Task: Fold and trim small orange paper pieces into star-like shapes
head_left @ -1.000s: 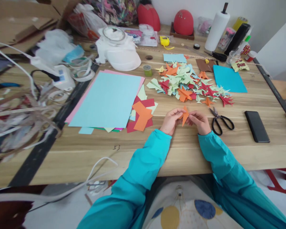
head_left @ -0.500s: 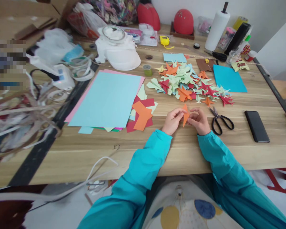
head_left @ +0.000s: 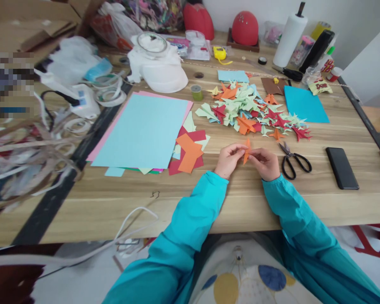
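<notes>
A small folded piece of orange paper [head_left: 247,151], narrow and pointed at both ends, stands between my two hands just over the table. My left hand [head_left: 230,159] pinches its left side with thumb and fingers. On the other side my right hand [head_left: 266,163] is closed, thumb and fingertips at the paper's right edge. Beyond them lies a heap of folded paper shapes [head_left: 245,103] in pale green, orange, red and blue. Black-handled scissors [head_left: 293,160] rest right of my right hand. Loose orange and red paper pieces [head_left: 190,154] lie to the left.
Large coloured sheets [head_left: 142,131] are stacked at left, beside tangled cords and straps [head_left: 50,143]. A phone [head_left: 342,168] lies at right. A blue sheet [head_left: 305,104], a yellow tape measure [head_left: 219,53] and a white cap [head_left: 163,76] sit further back.
The orange paper has turned and looks narrower now. My right hand's fingers have come down and closed in at the paper's right side.
</notes>
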`<state>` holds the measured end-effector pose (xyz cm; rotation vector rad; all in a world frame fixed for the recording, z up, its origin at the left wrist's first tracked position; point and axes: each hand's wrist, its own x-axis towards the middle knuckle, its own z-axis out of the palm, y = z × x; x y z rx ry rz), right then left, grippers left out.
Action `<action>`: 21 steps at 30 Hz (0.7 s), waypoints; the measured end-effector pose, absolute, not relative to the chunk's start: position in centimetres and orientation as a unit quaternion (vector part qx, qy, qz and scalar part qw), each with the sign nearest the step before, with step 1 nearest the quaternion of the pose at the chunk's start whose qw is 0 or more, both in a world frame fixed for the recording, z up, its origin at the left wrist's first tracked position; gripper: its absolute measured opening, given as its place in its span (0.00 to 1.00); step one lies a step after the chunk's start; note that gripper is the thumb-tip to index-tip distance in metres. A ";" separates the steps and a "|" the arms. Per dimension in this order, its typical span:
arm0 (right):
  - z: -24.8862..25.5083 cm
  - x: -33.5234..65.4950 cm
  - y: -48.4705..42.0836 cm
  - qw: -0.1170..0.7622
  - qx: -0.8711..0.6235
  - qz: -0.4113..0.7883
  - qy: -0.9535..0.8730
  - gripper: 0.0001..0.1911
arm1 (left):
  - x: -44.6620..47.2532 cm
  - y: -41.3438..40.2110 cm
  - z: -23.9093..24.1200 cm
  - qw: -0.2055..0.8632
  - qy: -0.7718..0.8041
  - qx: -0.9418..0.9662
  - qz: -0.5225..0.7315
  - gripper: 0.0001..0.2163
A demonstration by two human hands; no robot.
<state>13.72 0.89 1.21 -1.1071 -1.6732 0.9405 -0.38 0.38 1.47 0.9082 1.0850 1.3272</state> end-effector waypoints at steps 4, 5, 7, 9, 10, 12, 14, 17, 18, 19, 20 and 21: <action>1.4 14.1 0.9 0.416 -0.439 0.257 -0.754 0.08 | -0.4 0.3 1.4 0.548 0.467 0.403 0.565 0.06; 1.4 14.2 0.8 0.404 -0.436 0.233 -0.770 0.08 | -0.4 0.4 1.4 0.539 0.471 0.410 0.565 0.06; 1.3 14.3 0.8 0.392 -0.436 0.207 -0.783 0.09 | -0.3 0.3 1.4 0.526 0.477 0.417 0.568 0.06; 1.4 14.3 0.8 0.401 -0.435 0.211 -0.778 0.08 | -0.3 0.3 1.5 0.523 0.477 0.414 0.572 0.06; 1.4 14.3 0.8 0.413 -0.435 0.219 -0.770 0.08 | -0.3 0.3 1.6 0.525 0.476 0.412 0.573 0.06; 1.4 14.2 0.9 0.439 -0.437 0.243 -0.747 0.07 | -0.3 0.2 1.7 0.524 0.474 0.414 0.574 0.06; 1.4 14.0 1.0 0.458 -0.442 0.279 -0.719 0.05 | -0.4 0.1 1.9 0.516 0.474 0.422 0.576 0.08; 1.1 13.9 1.2 0.487 -0.442 0.353 -0.666 0.03 | -0.4 0.1 2.1 0.508 0.468 0.433 0.579 0.17; 1.0 13.9 1.3 0.493 -0.441 0.378 -0.648 0.03 | -0.4 0.0 2.1 0.511 0.464 0.432 0.580 0.20; 0.9 13.9 1.3 0.498 -0.441 0.400 -0.631 0.03 | -0.4 0.0 2.1 0.516 0.460 0.431 0.581 0.23; 0.8 13.9 1.4 0.500 -0.443 0.420 -0.615 0.04 | -0.4 0.0 2.1 0.520 0.457 0.428 0.581 0.23; 0.8 13.8 1.5 0.499 -0.446 0.437 -0.601 0.05 | -0.3 0.0 2.1 0.522 0.457 0.423 0.582 0.22</action>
